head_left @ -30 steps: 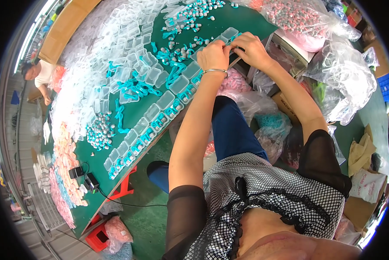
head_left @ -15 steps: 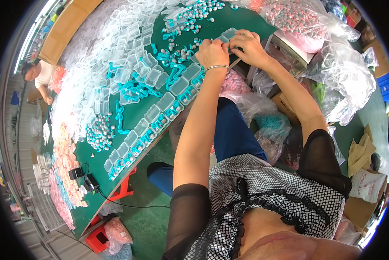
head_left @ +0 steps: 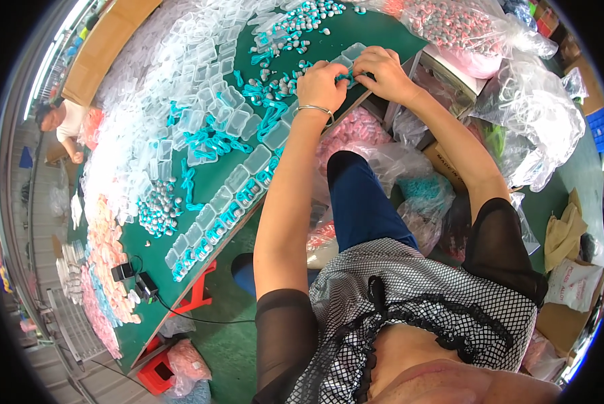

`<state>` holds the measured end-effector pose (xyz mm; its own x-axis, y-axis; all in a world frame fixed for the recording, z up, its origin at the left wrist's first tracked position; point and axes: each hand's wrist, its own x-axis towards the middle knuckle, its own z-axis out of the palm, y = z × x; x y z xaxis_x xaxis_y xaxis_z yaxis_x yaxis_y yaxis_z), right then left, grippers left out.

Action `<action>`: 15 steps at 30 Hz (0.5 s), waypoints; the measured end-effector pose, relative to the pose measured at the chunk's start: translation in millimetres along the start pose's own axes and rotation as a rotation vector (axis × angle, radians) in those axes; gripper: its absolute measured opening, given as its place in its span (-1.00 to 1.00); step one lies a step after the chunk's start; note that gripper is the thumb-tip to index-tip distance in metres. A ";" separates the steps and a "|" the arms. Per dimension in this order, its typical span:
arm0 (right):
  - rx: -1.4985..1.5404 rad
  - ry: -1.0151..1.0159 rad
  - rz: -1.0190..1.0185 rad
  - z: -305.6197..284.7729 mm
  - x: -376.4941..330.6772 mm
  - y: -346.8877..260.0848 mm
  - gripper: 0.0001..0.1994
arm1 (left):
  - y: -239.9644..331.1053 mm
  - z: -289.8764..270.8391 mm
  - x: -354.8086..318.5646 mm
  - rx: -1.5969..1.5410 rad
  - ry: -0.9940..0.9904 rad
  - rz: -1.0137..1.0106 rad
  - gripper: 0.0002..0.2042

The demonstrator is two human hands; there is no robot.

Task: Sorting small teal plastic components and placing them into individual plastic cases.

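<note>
Both hands meet at the far end of a row of small clear plastic cases (head_left: 237, 178) with lids raised, along the table's near edge. My left hand (head_left: 321, 87) is closed, thumb and fingers pinching a teal cord (head_left: 343, 77). Close beside it, my right hand (head_left: 385, 75) has its fingers bent over the same spot, also pinching teal cord; the fingertips partly hide it. An open case (head_left: 353, 51) shows just beyond the fingers. Nearer cases in the row hold teal cords with grey-and-teal plugs (head_left: 230, 214). Loose plugs (head_left: 283, 86) lie left of my left hand.
Clear cases (head_left: 174, 74) are heaped across the table's far left. Bundled teal cords (head_left: 211, 140) lie before them, with a pile of plugs (head_left: 159, 210) nearer. A black adapter (head_left: 146, 285) trails a cable. Plastic bags (head_left: 457, 30) sit at the right. Another person (head_left: 70, 124) is at far left.
My left hand has shifted slightly left and turned, so teal cord now shows at its fingertips. The right hand has stayed nearly in place. The view has shifted a little.
</note>
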<state>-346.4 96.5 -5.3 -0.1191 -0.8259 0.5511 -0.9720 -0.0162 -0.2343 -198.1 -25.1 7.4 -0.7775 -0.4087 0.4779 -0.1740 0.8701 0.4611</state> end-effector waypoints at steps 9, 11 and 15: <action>0.005 0.022 -0.012 -1.3 1.1 -1.4 -0.90 | -5.5 13.8 2.2 0.112 0.069 0.099 -0.97; 0.005 -0.007 0.000 -3.2 1.9 -4.8 -0.86 | -6.6 16.1 5.4 0.129 0.052 0.068 -0.96; -0.005 0.031 0.019 -1.7 -0.2 -2.5 -0.85 | 1.7 20.0 7.6 0.103 0.065 -0.019 -0.92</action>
<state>-344.3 97.6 -3.5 -0.1439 -0.8084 0.5708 -0.9705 0.0024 -0.2412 -216.4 -21.2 -3.1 -0.7330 -0.4396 0.5191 -0.2523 0.8844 0.3927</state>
